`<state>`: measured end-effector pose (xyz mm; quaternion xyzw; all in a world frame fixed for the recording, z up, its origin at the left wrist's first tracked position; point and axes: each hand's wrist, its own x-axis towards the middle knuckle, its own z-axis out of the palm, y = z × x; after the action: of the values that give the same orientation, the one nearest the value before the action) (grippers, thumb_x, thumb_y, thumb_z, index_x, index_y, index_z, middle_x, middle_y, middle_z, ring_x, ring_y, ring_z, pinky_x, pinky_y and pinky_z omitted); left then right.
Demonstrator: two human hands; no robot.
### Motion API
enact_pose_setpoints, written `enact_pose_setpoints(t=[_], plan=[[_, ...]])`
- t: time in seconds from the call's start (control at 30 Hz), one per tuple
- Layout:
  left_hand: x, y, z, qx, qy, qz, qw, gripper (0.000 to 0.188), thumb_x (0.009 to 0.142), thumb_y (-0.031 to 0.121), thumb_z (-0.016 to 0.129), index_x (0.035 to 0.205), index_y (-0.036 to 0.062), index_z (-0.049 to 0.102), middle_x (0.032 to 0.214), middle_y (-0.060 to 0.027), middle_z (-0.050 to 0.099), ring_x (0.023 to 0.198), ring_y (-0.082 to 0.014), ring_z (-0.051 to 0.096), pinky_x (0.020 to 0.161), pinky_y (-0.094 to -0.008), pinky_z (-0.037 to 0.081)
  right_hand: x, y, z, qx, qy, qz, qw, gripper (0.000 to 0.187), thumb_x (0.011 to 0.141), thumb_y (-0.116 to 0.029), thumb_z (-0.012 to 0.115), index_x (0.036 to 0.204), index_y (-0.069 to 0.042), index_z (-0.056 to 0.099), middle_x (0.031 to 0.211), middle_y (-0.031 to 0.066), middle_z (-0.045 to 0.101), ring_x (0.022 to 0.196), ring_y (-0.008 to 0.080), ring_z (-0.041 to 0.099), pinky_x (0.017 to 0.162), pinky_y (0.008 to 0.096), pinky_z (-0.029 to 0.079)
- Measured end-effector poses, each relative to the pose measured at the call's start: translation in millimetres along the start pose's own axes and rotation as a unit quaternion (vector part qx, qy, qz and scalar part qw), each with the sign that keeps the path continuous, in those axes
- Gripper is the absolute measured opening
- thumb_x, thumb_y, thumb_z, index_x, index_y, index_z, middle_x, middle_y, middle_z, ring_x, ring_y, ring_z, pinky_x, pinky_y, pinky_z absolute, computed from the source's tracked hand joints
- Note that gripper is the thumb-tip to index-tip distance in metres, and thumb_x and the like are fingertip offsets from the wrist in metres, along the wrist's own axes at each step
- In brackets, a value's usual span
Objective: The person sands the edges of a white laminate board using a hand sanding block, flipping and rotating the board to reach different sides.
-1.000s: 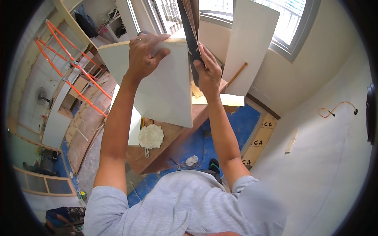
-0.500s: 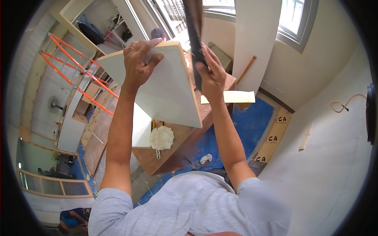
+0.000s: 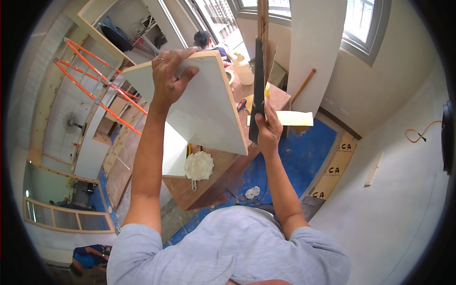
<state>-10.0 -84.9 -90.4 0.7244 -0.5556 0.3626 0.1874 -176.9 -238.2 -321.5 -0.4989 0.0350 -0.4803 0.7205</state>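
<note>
My left hand (image 3: 169,78) grips the top edge of a white panel (image 3: 204,104) with a pale wood-coloured rim. Its fingers lie over the edge and the thumb is bent near the panel's face. The panel stands upright on a brown workbench (image 3: 190,194), joined or set against another white piece. To the right of the panel, my right hand (image 3: 269,129) is closed around a long, narrow dark bar (image 3: 258,85), held upright with brown strips along its upper part. I cannot make out its kind. A ruffled white lump (image 3: 198,165) sits on the bench below the panel.
Orange ladder-like rails (image 3: 97,78) stand at the left. On the bench's far part are a cutter (image 3: 242,105), a pale container (image 3: 244,73) and a yellow strip (image 3: 294,118). A person (image 3: 203,40) is beyond it; another person (image 3: 90,256) is at lower left. Blue sheeting (image 3: 304,152) covers the floor.
The dark bar and my right hand have come down and to the right, away from the panel, uncovering the cutter and container. My left hand keeps its grip on the panel.
</note>
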Motion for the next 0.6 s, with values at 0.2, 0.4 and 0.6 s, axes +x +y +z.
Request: enact_pose_setpoints(t=[0.2,0.4,0.6], plan=[[-1,-5,4,0.000,-0.001,-0.004,1.000,0.043,0.090,0.041,0.076,0.126,0.0179,0.072,0.104,-0.0017,0.073,0.099,-0.0227,0.063,0.099,-0.0394,0.038,72,-40,53,-0.045,-0.052,-0.164,0.984,0.054,0.089,0.013,0.065,0.141,-0.001,0.062,0.146,0.0174,0.060,0.133,0.0275,0.060,0.110,0.0341,0.046],[2,-6,6,-0.006,0.001,0.004,1.000,0.042,0.090,0.039,0.076,0.126,0.0178,0.072,0.104,-0.0020,0.073,0.099,-0.0229,0.063,0.098,-0.0388,0.038,100,-48,80,-0.055,-0.089,-0.201,0.974,0.055,0.085,0.013,0.069,0.138,-0.003,0.065,0.143,0.0166,0.063,0.130,0.0299,0.062,0.109,0.0352,0.047],[1,-1,1,0.003,0.000,-0.003,1.000,0.043,0.090,0.042,0.074,0.126,0.0178,0.072,0.106,-0.0020,0.073,0.100,-0.0230,0.064,0.099,-0.0389,0.037,34,-6,34,-0.051,-0.119,-0.118,0.985,0.058,0.085,0.015,0.066,0.141,0.000,0.061,0.147,0.0170,0.060,0.133,0.0312,0.060,0.112,0.0351,0.045]])
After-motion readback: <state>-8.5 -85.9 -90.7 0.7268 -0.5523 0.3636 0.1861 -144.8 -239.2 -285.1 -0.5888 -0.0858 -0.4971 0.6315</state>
